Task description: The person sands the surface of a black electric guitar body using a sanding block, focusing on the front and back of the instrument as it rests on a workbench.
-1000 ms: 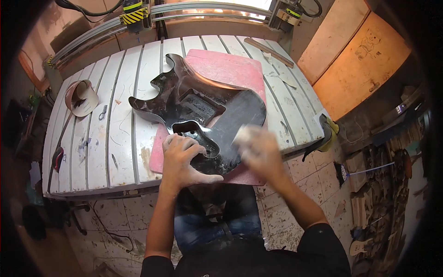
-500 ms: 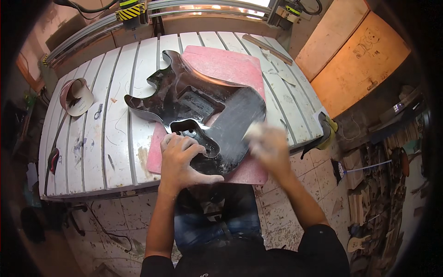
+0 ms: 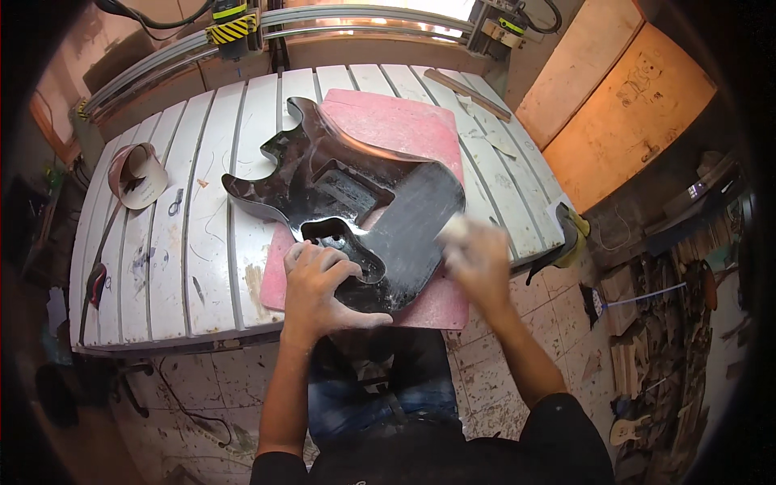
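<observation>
A glossy black electric guitar body point(image 3: 416, 202) with routed cavities lies flat on a pink foam-like board point(image 3: 404, 117). Its right part is dull grey and scuffed, with whitish dust on it. My left hand point(image 3: 318, 283) grips the near left side of the body, fingers at the edge of the lower cavity and thumb stretched along the near rim. At the right edge, my right hand point(image 3: 483, 263), slightly blurred, pinches a small pale sanding pad point(image 3: 452, 229) against or just above the scuffed surface. My fingers look dusty, and the pad's underside is hidden.
The white slatted table point(image 3: 218, 275) carries a roll of abrasive-like sheet point(image 3: 139, 179) at left and a wooden strip point(image 3: 469, 93) at the far right. A cloth point(image 3: 572, 238) hangs at the right corner. Behind stands a metal rail point(image 3: 356, 14); wood pieces point(image 3: 638, 364) are stacked at right.
My right hand with the pad has shifted slightly right and a little nearer. My left hand keeps its hold on the guitar body. The whole view has tilted slightly.
</observation>
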Demonstrator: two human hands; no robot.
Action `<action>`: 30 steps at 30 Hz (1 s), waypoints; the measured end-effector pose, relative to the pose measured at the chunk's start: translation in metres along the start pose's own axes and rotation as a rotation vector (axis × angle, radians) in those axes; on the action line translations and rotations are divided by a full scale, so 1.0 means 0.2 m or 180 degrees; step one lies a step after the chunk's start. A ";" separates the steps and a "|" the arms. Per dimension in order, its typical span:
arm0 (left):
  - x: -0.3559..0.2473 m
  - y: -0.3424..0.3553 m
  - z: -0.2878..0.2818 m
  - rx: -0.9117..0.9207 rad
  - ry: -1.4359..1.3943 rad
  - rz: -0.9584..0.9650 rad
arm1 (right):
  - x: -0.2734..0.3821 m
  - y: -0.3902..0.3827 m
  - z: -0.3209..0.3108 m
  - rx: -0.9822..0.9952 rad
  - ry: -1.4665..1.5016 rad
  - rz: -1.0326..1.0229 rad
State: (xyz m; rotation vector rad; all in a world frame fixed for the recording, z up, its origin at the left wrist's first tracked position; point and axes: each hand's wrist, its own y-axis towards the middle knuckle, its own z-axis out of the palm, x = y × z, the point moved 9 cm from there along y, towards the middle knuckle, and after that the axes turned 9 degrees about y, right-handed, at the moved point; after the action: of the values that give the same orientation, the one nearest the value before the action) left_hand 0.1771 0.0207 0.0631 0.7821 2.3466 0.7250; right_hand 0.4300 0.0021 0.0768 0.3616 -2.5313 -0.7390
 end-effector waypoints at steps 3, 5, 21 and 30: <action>-0.01 0.00 0.00 -0.0002 -0.0038 0.0037 | 0.27 -0.13 -0.03 0.0208 0.0626 -0.0184; -0.01 -0.01 0.00 0.0019 -0.0049 -0.0019 | 0.18 -0.11 -0.03 0.0233 0.0855 -0.0172; -0.01 -0.01 0.01 0.0007 -0.0006 0.0003 | 0.07 -0.05 -0.03 -0.0024 0.0443 0.0033; -0.03 0.01 0.01 -0.0048 0.0023 0.0073 | -0.12 0.08 -0.10 -0.0261 0.0179 0.0380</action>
State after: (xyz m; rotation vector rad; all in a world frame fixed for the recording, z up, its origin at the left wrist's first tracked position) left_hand 0.1827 0.0194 0.0648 0.8023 2.3396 0.7555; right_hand 0.4583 0.0148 0.0914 0.1990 -2.4375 -0.7729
